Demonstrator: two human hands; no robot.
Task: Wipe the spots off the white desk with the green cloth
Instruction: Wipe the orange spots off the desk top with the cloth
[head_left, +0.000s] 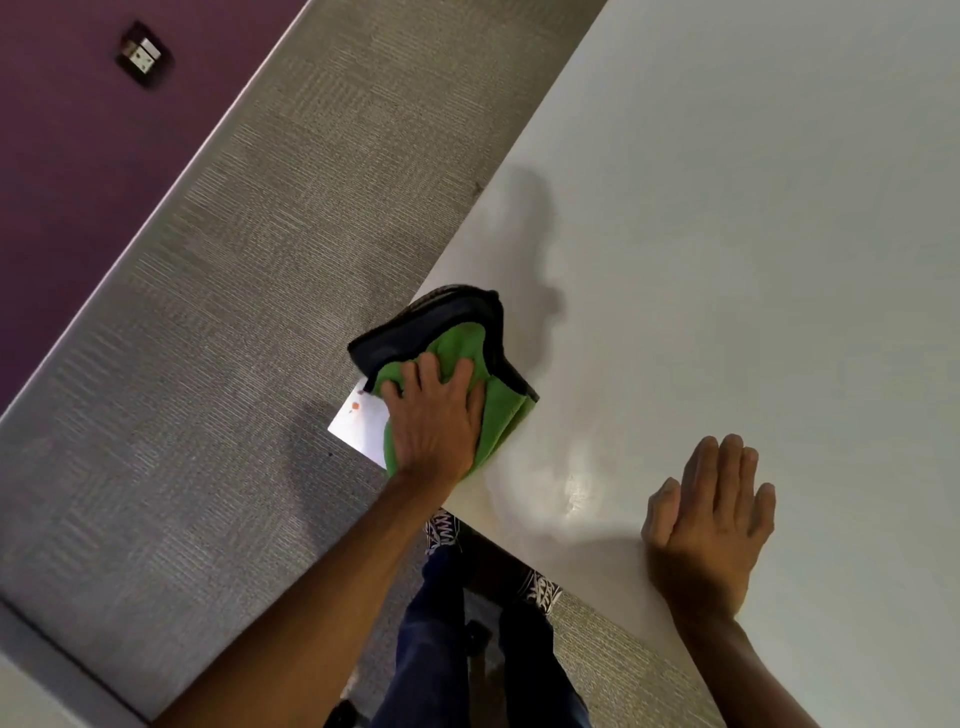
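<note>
The white desk (727, 234) fills the right half of the head view, its corner at the middle left. A green cloth (501, 415) with a dark underside folded up at its far edge lies on that corner. My left hand (434, 415) presses down on the cloth, fingers curled into it. Small orange spots (355, 406) show on the desk corner just left of the cloth. My right hand (711, 525) rests flat on the desk near the front edge, fingers spread, holding nothing.
Grey carpet (234, 312) runs beside the desk on the left, bordered by a purple wall (62, 182) with a socket (143, 54). My legs and patterned shoes (441, 527) stand below the desk's front edge.
</note>
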